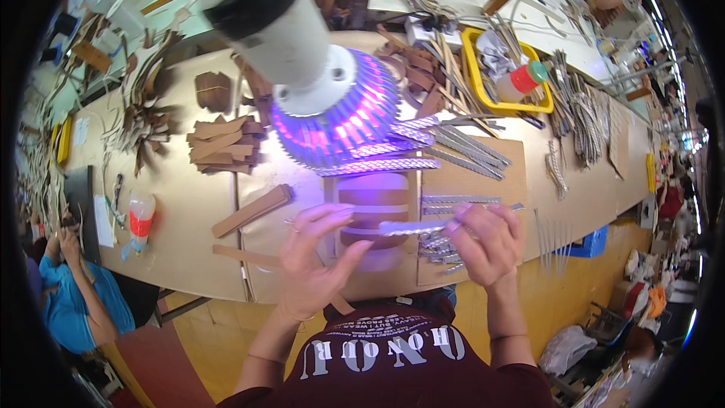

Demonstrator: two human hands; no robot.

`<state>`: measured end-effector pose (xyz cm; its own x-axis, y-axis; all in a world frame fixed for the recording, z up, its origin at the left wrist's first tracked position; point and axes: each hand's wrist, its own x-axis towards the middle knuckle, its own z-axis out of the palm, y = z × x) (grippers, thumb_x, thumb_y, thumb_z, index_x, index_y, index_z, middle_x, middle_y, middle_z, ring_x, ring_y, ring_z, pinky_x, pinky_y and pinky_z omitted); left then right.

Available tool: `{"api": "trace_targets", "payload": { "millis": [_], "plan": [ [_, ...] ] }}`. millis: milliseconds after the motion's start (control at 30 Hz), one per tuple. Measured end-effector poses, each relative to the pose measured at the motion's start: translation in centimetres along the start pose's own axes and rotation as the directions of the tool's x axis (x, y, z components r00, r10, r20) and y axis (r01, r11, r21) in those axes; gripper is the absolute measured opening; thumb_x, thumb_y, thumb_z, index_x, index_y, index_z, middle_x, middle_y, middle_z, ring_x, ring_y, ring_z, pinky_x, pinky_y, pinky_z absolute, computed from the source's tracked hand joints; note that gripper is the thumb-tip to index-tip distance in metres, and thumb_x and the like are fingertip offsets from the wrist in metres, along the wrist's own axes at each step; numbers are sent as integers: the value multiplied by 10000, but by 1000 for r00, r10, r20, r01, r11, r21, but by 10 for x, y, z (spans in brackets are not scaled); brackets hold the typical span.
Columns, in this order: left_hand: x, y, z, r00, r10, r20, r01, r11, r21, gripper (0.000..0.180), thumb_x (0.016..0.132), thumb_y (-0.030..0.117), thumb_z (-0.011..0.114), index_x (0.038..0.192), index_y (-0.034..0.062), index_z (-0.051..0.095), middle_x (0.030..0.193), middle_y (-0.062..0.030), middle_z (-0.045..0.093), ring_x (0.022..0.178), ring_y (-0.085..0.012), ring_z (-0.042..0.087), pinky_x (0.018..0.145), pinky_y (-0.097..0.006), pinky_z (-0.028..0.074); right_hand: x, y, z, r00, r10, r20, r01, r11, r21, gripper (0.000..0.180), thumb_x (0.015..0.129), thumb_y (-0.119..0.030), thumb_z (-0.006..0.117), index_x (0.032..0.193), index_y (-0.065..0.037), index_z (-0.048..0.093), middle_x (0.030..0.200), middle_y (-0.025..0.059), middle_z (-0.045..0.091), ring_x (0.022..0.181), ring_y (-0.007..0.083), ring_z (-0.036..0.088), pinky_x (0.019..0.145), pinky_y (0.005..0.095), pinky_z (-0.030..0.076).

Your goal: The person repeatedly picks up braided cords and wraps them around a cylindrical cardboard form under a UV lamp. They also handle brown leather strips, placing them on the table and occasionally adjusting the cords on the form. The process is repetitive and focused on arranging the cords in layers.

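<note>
Pinched in the fingers of my right hand [489,242] is a silver braided strap [411,228], its free end pointing left. My left hand [319,257] faces that end with thumb and fingers spread and nothing between them. Under both hands, brown strips [370,210] lie side by side in a violet-lit patch. Just beyond them, several braided straps [381,165] rest beneath a finned lamp [340,113] that glows violet. More silver straps [461,201] are laid out on a cardboard sheet [507,174], partly behind my right hand.
Stacks of brown strips [225,143] lie to the left, with a red-labelled bottle [141,215] farther out. A yellow basket [472,68] stands at the back right. Bundled braids [585,125] are at the right. At the far left sits another person in a blue top [79,302].
</note>
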<state>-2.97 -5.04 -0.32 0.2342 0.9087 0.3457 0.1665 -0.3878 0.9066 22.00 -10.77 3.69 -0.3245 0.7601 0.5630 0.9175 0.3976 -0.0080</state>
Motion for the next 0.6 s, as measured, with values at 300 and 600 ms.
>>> {"api": "trace_targets", "payload": {
  "millis": [300,600],
  "plan": [
    [6,-2,-30,846,511,153,-521,726,449,337,692,67,808,1019,119,744,1083,-31,660,882,-151,631,744,-306,439,40,4,40,898,-402,-182,399,915,-53,308,856,-127,726,1132,-202,611,1146,37,664,996,169,703,1087,379,309],
    [-1,-18,-42,737,646,200,-635,561,530,298,733,65,812,1018,123,747,1090,8,643,849,-134,604,700,-291,440,47,-4,56,861,-437,-261,432,898,-79,146,899,-167,644,1042,-161,673,1089,7,719,1001,166,719,1186,403,226]
  ]
}}
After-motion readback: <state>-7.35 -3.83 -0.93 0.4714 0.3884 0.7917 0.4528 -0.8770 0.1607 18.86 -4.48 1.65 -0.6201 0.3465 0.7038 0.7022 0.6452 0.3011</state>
